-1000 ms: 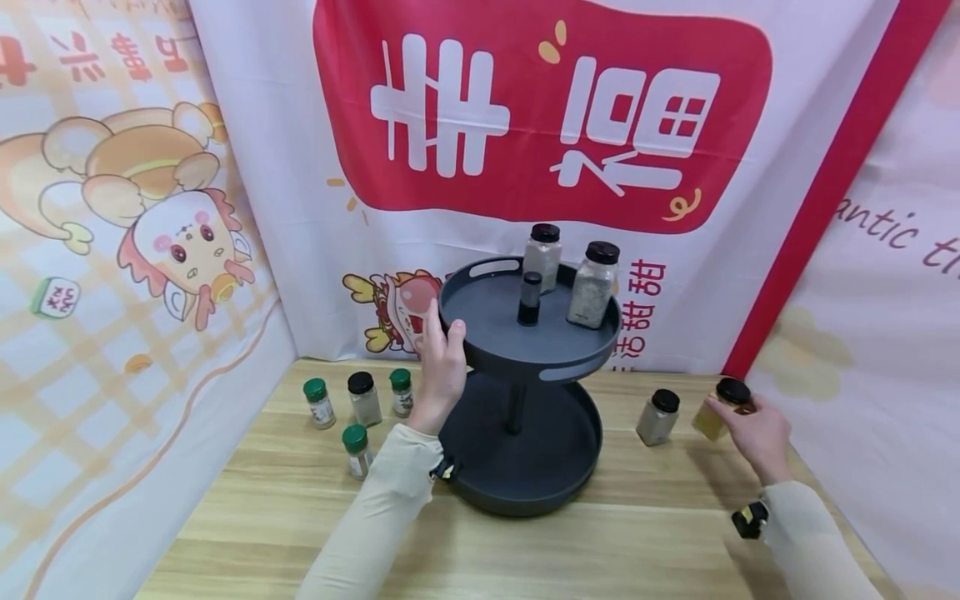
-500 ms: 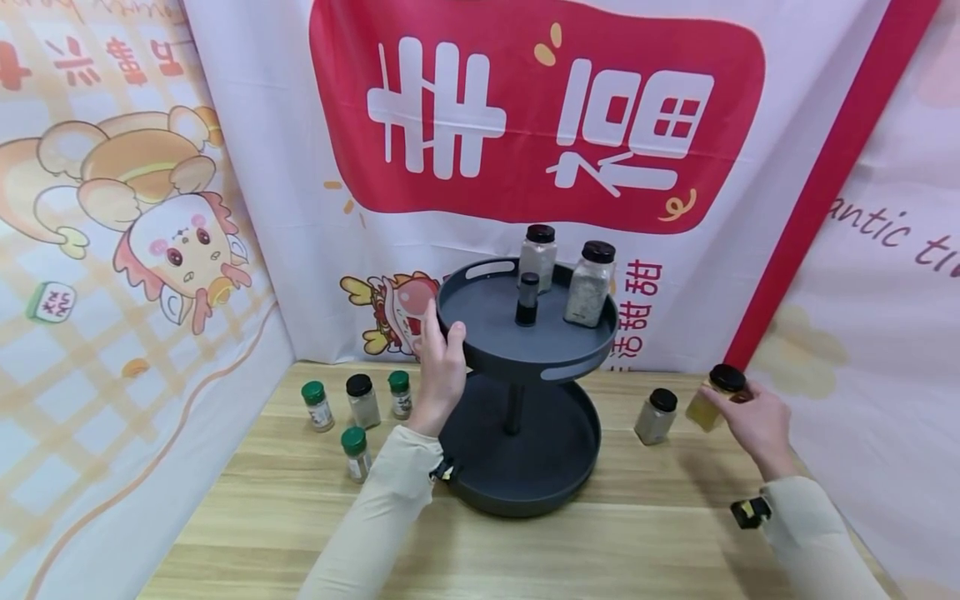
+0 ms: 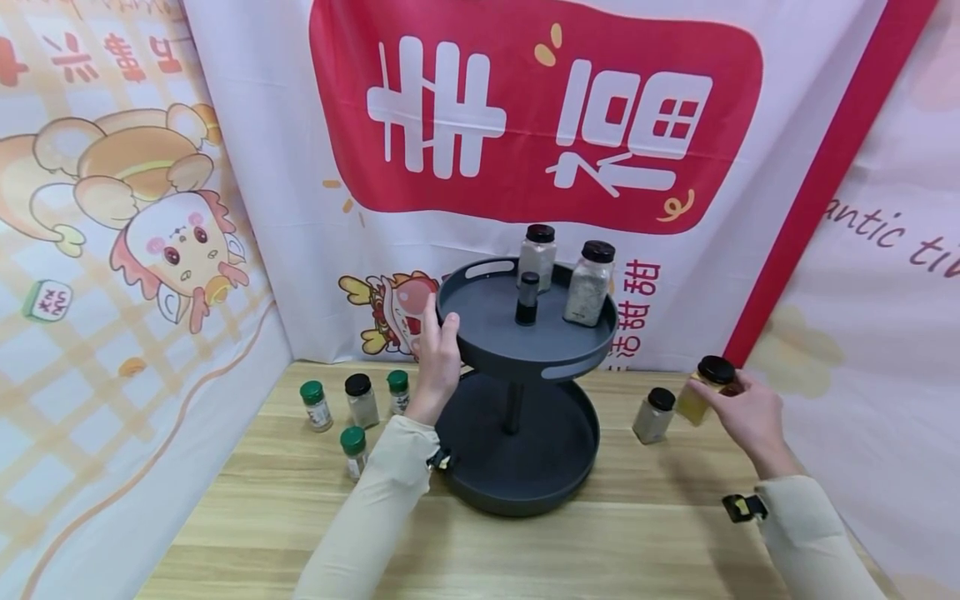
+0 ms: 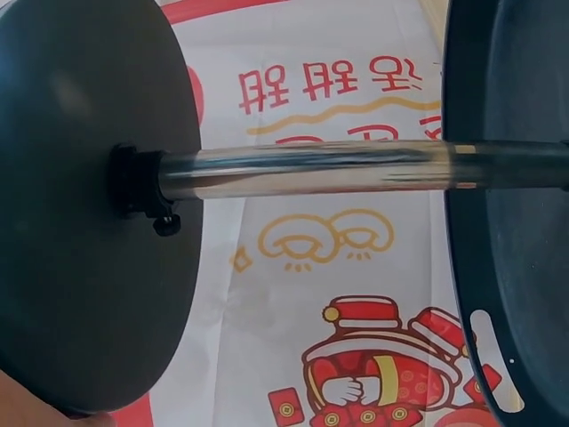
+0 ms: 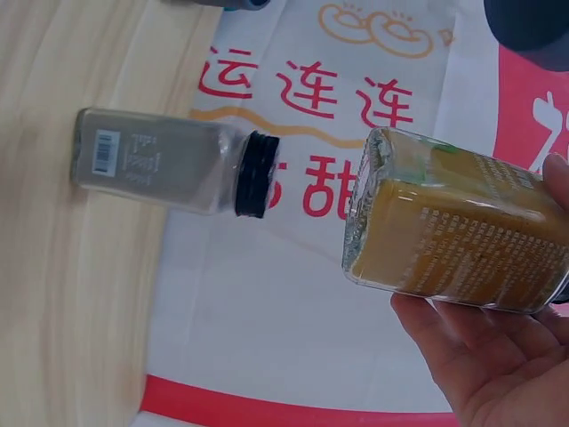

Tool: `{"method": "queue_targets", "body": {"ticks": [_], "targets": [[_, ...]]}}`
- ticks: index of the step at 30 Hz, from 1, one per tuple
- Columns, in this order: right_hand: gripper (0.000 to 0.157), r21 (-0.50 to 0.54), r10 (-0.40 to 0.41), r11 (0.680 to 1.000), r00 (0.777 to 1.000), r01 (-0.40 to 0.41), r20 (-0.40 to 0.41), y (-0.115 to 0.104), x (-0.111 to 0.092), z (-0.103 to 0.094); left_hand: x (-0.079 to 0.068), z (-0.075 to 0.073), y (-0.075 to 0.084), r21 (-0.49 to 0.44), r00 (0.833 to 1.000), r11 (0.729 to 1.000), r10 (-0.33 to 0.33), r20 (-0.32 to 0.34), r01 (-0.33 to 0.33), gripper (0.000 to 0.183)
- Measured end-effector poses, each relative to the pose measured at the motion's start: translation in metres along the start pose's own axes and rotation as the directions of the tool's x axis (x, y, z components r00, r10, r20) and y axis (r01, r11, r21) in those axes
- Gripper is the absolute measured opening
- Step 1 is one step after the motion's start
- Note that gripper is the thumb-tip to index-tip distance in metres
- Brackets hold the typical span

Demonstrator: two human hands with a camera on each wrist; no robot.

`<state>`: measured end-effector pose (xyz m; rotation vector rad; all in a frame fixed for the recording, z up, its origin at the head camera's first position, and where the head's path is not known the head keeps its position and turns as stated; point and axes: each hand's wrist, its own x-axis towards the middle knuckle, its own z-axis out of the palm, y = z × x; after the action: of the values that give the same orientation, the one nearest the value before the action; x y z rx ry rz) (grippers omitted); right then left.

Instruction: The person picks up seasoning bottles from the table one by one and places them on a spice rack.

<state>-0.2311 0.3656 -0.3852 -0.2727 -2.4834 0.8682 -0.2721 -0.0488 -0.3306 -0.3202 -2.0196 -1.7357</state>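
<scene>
Beside the right end of the table, my right hand [image 3: 752, 417] grips a square glass spice jar [image 5: 453, 222] with yellow-brown powder and a black lid. In the right wrist view its base is off the table, fingers below it. A grey-powder jar [image 3: 654, 415] with a black lid stands just left of it. My left hand [image 3: 437, 358] rests against the left rim of the upper tray [image 3: 495, 329] of a dark two-tier rack, fingers fairly straight. Only a sliver of that hand [image 4: 40, 405] shows in the left wrist view, at the tray's edge.
On the upper tray stand two black-lidded jars [image 3: 590, 287] [image 3: 537, 260] near the centre post [image 3: 527, 298]. The lower tray [image 3: 525, 500] sits on the wooden table [image 3: 570, 558]. Several small jars, such as a green-lidded one [image 3: 318, 408], stand at left. Printed cloth walls [image 3: 675, 317] enclose the table.
My right hand has lifted the yellow-brown spice jar and carried it a little left, toward the grey-powder jar. My left hand stays at the tray's rim with only a slight shift.
</scene>
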Motion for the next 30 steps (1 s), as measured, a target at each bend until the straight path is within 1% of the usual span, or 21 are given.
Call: {"method": "queue_targets", "body": {"ticks": [9,18,26,30], "targets": [[0.054,0.018,-0.004,1.000,1.000,0.003,0.025,-0.011,-0.004,-0.004,0.005,-0.003,-0.007,0.017,0.999,0.999,-0.031,0.021,0.031,0.056],[0.052,0.017,-0.024,1.000,0.999,0.024,0.026,-0.027,-0.008,-0.008,0.015,-0.006,-0.012,0.010,0.999,1.000,-0.023,0.031,0.022,0.056],[0.054,0.026,-0.040,0.999,0.998,0.039,0.052,-0.041,-0.014,-0.013,0.017,-0.007,-0.015,-0.030,0.998,0.999,-0.013,0.057,0.015,0.056],[0.053,0.029,-0.044,0.999,0.997,0.042,0.070,-0.044,-0.016,-0.015,0.017,-0.008,-0.016,-0.017,0.998,1.000,-0.001,0.062,0.002,0.055]]}}
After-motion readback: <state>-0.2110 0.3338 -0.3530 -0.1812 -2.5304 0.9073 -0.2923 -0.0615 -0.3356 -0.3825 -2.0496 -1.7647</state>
